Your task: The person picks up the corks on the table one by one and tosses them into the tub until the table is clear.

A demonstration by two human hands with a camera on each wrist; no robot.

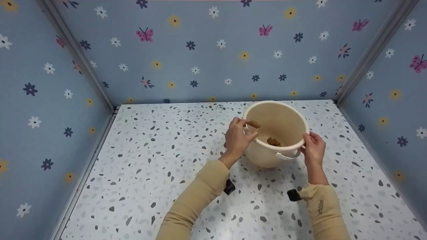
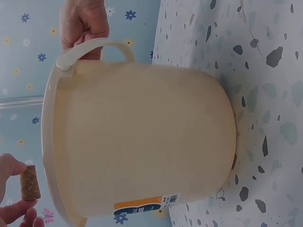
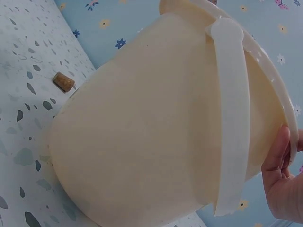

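Note:
A cream plastic bucket (image 1: 263,156) with a white handle (image 1: 288,156) stands on the speckled tabletop. My left hand (image 1: 237,138) pinches a cork (image 2: 30,183) between thumb and fingers, right at the bucket's left rim. In the head view this cork (image 1: 254,124) overlaps the bucket's mouth. My right hand (image 1: 314,148) grips the rim on the opposite side, thumb and fingers over its edge. Several brown corks (image 1: 274,142) lie in the bottom of the bucket. Another cork (image 3: 63,82) is on the tabletop beside the bucket in the right wrist view.
Blue panels (image 1: 213,50) with flowers and butterflies enclose the speckled white tabletop (image 1: 150,160) at the back and both sides. An orange and blue label (image 2: 139,206) is stuck to the bucket's side. Black wrist devices (image 1: 229,186) hang below both sleeves.

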